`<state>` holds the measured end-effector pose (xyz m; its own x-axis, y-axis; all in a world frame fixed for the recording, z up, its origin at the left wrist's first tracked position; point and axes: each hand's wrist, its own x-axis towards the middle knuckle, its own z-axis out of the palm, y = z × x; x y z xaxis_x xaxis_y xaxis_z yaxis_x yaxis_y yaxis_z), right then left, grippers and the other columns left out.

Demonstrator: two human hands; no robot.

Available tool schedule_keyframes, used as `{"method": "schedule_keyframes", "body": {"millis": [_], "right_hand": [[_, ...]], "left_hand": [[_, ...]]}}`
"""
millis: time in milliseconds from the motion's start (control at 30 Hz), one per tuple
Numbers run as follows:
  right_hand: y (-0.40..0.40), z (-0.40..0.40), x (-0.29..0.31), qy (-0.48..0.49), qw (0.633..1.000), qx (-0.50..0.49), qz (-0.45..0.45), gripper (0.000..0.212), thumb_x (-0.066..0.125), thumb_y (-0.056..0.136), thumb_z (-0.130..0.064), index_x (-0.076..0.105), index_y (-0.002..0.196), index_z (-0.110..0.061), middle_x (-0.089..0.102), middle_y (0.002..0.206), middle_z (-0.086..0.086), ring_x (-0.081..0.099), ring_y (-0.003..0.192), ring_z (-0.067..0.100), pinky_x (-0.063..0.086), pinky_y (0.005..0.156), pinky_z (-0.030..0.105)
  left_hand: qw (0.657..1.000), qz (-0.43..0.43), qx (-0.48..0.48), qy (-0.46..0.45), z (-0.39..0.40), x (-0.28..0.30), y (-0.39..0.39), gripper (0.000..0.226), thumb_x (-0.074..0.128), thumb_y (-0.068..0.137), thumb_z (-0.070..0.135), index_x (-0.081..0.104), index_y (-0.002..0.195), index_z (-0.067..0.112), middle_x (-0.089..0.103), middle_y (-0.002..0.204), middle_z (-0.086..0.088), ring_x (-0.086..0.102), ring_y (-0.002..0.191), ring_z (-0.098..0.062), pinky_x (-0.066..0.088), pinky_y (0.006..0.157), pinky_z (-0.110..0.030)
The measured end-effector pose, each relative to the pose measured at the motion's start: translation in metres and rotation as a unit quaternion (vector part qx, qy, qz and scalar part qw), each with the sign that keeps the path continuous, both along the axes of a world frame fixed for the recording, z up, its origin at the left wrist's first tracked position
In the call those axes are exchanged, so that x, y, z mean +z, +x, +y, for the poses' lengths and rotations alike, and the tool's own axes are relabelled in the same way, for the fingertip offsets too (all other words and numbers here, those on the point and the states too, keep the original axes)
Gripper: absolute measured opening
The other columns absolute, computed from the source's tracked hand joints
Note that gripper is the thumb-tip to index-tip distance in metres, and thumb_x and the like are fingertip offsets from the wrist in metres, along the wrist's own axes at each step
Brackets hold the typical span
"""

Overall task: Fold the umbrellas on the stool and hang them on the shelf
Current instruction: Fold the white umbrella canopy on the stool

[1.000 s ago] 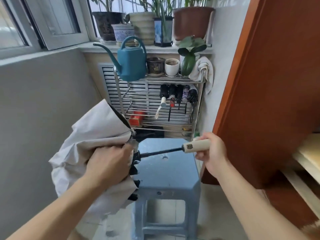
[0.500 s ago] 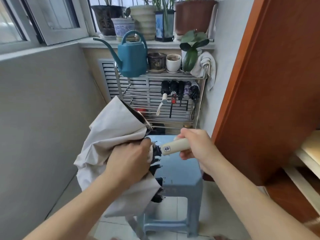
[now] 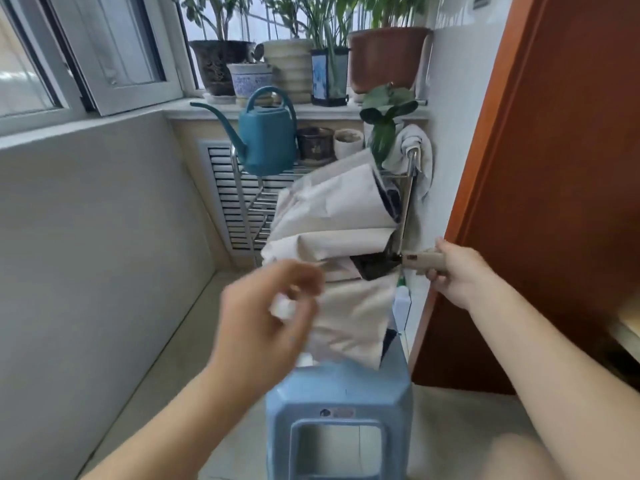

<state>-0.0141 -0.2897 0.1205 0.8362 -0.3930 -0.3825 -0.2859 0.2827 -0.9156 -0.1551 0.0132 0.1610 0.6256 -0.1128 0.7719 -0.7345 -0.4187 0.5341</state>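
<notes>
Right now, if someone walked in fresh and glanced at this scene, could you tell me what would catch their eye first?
Most striking is the crumpled beige umbrella held in mid-air at centre, above the blue stool; the right hand grips its pale handle, while the blurred left hand pinches a bit of its fabric. Behind it, a teal watering can sits on the metal shelf, under a windowsill crowded with potted plants.

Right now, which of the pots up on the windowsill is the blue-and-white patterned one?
The small blue-and-white pot, standing just behind the teal watering can; its neighbours are dark, cream and terracotta.
</notes>
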Motion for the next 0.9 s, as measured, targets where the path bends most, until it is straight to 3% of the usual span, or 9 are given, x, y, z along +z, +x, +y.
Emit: {"method": "schedule_keyframes", "body": {"millis": [100,233,367,433,500,633,733,800,900], "right_hand": [[0.000,-0.011,-0.073,0.025,0.996,0.021,0.080,0.017,0.049,0.108,-0.030,0.052,0.108,-0.013,0.057,0.079,0.012,0.041,0.030,0.008,0.024,0.026,0.014],[-0.002,-0.010,-0.132,0.037,0.985,0.064,0.155,0.020,0.045,0.109,-0.033,0.055,0.109,-0.016,0.054,0.077,0.010,0.038,0.033,0.007,0.022,0.026,0.014],[0.016,-0.011,-0.150,-0.157,0.968,0.075,0.183,0.040,0.049,0.105,-0.045,0.058,0.112,-0.006,0.064,0.092,0.016,0.061,0.063,0.025,0.046,0.045,0.024],[0.017,-0.014,-0.153,-0.411,0.881,0.090,0.216,0.050,0.039,0.105,-0.046,0.064,0.119,-0.005,0.066,0.114,0.020,0.065,0.097,0.038,0.052,0.072,0.036],[0.013,-0.001,-0.133,-0.544,0.821,0.077,0.152,0.053,0.036,0.104,-0.044,0.073,0.105,-0.007,0.068,0.107,0.019,0.061,0.102,0.038,0.047,0.083,0.039],[-0.013,0.046,-0.093,-0.448,0.869,0.205,0.055,0.055,0.048,0.102,-0.047,0.067,0.071,-0.006,0.060,0.067,0.004,0.057,0.075,0.028,0.038,0.065,0.034],[-0.037,0.071,-0.095,-0.304,0.897,0.320,-0.001,0.030,0.072,0.091,-0.045,0.069,0.112,-0.024,0.067,0.105,-0.011,0.063,0.098,0.008,0.045,0.082,0.019],[-0.031,0.070,-0.089,-0.043,0.960,0.250,-0.119,0.061,0.082,0.076,-0.036,0.060,0.133,-0.029,0.065,0.134,-0.009,0.062,0.124,0.014,0.042,0.109,0.033],[-0.017,0.056,-0.073,0.226,0.949,0.052,-0.214,0.065,0.077,0.082,-0.021,0.050,0.141,-0.021,0.063,0.135,0.009,0.066,0.119,0.027,0.049,0.107,0.047]], "left_hand": [[0.965,0.203,0.147,-0.076,0.030,-0.040,0.039,0.018,0.059,0.094,0.010,0.067,0.090,0.026,0.071,0.088,0.012,0.064,0.080,-0.005,0.051,0.072,-0.024],[0.836,0.536,0.120,-0.011,0.045,-0.113,0.087,0.007,0.063,0.100,0.033,0.064,0.103,0.027,0.070,0.110,0.002,0.063,0.090,-0.012,0.048,0.073,-0.028],[0.846,0.522,0.109,0.003,0.038,-0.149,0.111,0.037,0.067,0.097,0.039,0.058,0.131,0.025,0.062,0.122,0.004,0.061,0.103,-0.002,0.046,0.082,-0.026],[0.853,0.510,0.108,-0.003,0.037,-0.151,0.121,0.044,0.069,0.096,0.041,0.055,0.136,0.028,0.059,0.125,0.005,0.061,0.106,-0.005,0.046,0.082,-0.025],[0.850,0.518,0.094,0.014,0.037,-0.153,0.129,0.035,0.070,0.095,0.041,0.063,0.126,0.027,0.066,0.119,0.006,0.066,0.105,-0.009,0.050,0.081,-0.023],[0.863,0.495,0.102,0.004,0.027,-0.156,0.131,0.013,0.073,0.094,0.033,0.069,0.100,0.023,0.073,0.094,0.002,0.069,0.083,-0.013,0.053,0.073,-0.029],[0.885,0.459,0.083,-0.003,0.019,-0.154,0.131,0.020,0.074,0.088,0.035,0.071,0.095,0.016,0.071,0.090,0.000,0.066,0.085,-0.017,0.052,0.077,-0.036],[0.893,0.447,0.046,-0.013,0.018,-0.152,0.129,0.033,0.070,0.080,0.041,0.068,0.098,0.013,0.068,0.089,-0.006,0.062,0.079,-0.023,0.052,0.073,-0.038],[0.902,0.428,0.001,-0.055,0.020,-0.147,0.128,0.029,0.071,0.083,0.029,0.072,0.111,0.023,0.072,0.093,-0.009,0.060,0.074,-0.022,0.053,0.066,-0.040]]}}
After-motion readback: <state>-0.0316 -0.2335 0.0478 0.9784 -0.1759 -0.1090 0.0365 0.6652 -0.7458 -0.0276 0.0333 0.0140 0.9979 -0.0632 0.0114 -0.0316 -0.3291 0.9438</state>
